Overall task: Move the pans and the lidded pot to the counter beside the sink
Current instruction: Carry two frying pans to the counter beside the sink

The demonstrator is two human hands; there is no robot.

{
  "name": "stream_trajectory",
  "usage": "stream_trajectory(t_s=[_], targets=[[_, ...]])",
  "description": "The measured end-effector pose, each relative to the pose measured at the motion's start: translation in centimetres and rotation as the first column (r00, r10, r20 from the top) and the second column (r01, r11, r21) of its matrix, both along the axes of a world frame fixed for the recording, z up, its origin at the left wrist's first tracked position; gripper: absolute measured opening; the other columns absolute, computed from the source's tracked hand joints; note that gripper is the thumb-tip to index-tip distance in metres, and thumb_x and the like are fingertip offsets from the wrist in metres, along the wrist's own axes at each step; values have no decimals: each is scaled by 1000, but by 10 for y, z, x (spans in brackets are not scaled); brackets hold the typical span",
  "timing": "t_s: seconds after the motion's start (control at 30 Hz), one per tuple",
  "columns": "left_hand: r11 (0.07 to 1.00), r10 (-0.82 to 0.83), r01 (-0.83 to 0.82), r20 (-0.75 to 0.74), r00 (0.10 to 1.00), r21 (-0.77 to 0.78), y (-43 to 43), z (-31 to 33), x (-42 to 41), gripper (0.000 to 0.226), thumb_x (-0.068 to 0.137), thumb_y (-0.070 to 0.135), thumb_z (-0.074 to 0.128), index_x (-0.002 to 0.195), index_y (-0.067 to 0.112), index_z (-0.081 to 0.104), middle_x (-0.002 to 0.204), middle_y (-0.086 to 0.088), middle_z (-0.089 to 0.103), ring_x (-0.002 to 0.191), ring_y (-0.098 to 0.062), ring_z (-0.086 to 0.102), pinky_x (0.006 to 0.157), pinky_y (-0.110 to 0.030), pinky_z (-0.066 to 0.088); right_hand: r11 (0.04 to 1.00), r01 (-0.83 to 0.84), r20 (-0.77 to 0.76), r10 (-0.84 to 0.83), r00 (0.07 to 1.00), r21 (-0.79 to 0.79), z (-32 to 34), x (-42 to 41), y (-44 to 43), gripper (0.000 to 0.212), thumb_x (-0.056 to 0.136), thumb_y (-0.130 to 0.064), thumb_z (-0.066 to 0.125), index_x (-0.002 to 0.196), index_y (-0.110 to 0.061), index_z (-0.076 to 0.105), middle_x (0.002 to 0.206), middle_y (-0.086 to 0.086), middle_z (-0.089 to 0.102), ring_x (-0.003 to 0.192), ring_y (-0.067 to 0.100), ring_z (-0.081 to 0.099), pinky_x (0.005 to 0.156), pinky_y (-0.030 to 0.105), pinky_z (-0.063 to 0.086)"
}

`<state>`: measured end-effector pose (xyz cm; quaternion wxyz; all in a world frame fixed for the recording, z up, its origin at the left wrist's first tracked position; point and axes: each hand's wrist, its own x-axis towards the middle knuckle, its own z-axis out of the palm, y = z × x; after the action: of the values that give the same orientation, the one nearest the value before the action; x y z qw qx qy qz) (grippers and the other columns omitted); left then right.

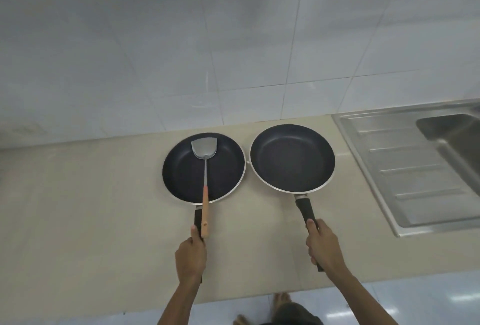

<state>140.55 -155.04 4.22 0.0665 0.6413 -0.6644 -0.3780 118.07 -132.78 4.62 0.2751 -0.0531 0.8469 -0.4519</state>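
Two black non-stick frying pans are side by side over the beige counter (91,207), left of the sink. My left hand (191,257) grips the black handle of the left pan (181,176). A metal spatula (205,155) with a wooden handle lies in that pan, its handle over the rim beside my thumb. My right hand (323,245) grips the black handle of the right pan (292,158). The rims of the two pans nearly touch. Whether the pans rest on the counter or hover just above it I cannot tell. No lidded pot is in view.
A stainless steel sink (452,137) with a ribbed drainboard (405,166) is set into the counter at the right. White tiled wall (233,51) rises behind the counter. The counter's front edge runs just below my hands, with shiny floor and bare feet beneath.
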Motion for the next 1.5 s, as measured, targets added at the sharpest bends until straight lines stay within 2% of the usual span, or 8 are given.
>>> stream_trajectory(t_s=[0.2, 0.47, 0.83, 1.13, 1.3, 1.5], targets=[[1000, 22, -22, -16, 1000, 7, -9, 1, -8, 78, 105, 53, 18, 59, 10, 64, 69, -13, 69, 72, -33, 66, 67, -39, 48, 1000, -11, 29, 11, 1000, -3, -4, -10, -14, 32, 106, -36, 42, 86, -13, 56, 60, 9, 52, 35, 14, 42, 36, 27, 38], [998, 58, -57, -44, 997, 34, -16, -1, -22, 76, 105, 54, 22, 57, 9, 60, 62, -12, 67, 63, -31, 65, 61, -38, 49, 1000, -20, 56, 21, 998, -20, -7, -28, -25, 33, 106, -35, 43, 88, -10, 56, 59, 9, 52, 36, 14, 42, 36, 27, 38], [995, 82, -78, -68, 994, 56, -28, -5, -45, 74, 106, 53, 23, 59, 6, 58, 61, -13, 65, 59, -30, 62, 63, -41, 52, 995, -86, 61, 84, 995, 43, -7, -45, -52, 38, 108, -41, 36, 91, -11, 50, 65, 10, 52, 42, 19, 46, 38, 28, 43], [990, 118, -110, -88, 989, 90, -42, -12, -53, 74, 104, 54, 26, 60, 6, 60, 56, -11, 64, 51, -28, 59, 50, -32, 46, 991, -134, 86, 131, 988, 28, -3, -50, -61, 42, 109, -41, 34, 94, -5, 49, 66, 12, 53, 36, 18, 46, 37, 31, 47], [989, 108, -98, -95, 990, 109, -46, -14, -60, 72, 105, 53, 26, 62, 6, 59, 57, -12, 62, 52, -27, 57, 51, -33, 46, 991, -135, 108, 132, 985, 24, -4, -52, -62, 43, 108, -43, 34, 92, -7, 50, 65, 12, 54, 37, 16, 47, 39, 31, 50], [985, 97, -78, -121, 988, 155, -50, -14, -58, 73, 106, 53, 24, 63, 5, 58, 56, -12, 60, 48, -26, 54, 51, -34, 46, 992, -120, 127, 116, 985, 26, -4, -55, -67, 46, 108, -46, 31, 88, -8, 48, 64, 12, 52, 32, 15, 42, 34, 27, 44]])
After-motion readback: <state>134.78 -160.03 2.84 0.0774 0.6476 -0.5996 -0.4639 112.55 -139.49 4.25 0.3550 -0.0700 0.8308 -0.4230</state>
